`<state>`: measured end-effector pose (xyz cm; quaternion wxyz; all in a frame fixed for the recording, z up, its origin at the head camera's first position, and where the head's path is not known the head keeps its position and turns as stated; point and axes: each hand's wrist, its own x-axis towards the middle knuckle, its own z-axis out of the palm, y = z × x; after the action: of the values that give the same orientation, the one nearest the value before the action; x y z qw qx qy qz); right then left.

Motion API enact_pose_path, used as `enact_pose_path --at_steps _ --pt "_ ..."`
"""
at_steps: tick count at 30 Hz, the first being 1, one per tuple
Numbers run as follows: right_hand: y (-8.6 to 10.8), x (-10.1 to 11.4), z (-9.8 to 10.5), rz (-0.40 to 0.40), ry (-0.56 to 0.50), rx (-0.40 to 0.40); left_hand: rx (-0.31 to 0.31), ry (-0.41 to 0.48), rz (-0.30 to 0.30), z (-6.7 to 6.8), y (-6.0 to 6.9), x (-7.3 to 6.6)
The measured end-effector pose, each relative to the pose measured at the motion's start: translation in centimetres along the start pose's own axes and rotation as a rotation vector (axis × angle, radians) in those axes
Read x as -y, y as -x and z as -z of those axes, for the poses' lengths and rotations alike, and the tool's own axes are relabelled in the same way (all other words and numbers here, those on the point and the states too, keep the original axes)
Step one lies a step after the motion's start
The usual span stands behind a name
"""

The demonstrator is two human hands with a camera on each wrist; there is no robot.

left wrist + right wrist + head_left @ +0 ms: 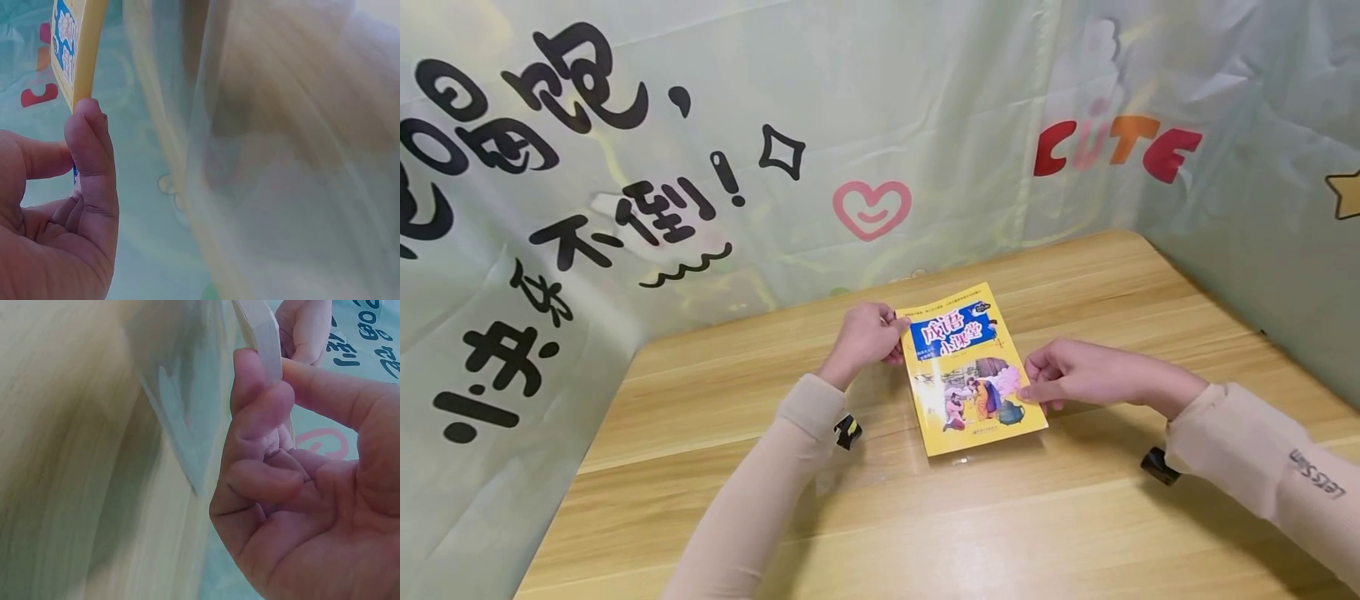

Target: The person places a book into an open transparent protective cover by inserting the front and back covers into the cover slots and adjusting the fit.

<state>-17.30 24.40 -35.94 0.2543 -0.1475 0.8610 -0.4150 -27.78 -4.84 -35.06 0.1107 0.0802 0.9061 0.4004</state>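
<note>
The person's left hand [867, 337] pinches the yellow book [973, 375] by its upper left edge; the right hand [1078, 371] pinches its lower right side, thumb on the cover. The book is over the desk [715, 417], in from its far edge. A see-through sheet [300, 206] veils part of the desk in the left wrist view, its full outline unclear. Beyond the far edge rises a pale curtain [970, 125] with a pink heart [872, 215] and red and orange lettering [1131, 137]
</note>
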Motion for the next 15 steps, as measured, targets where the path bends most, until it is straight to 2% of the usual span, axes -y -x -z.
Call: enact_pose_path --at_steps 6,15 --pt "0.05 -0.26 -0.12 -0.012 0.01 0.001 0.022 -0.019 0.002 -0.55 -0.16 0.16" --pt "-0.12 -0.34 -0.39 -0.023 -0.007 0.024 0.063 -0.092 0.026 -1.03 -0.46 0.75"
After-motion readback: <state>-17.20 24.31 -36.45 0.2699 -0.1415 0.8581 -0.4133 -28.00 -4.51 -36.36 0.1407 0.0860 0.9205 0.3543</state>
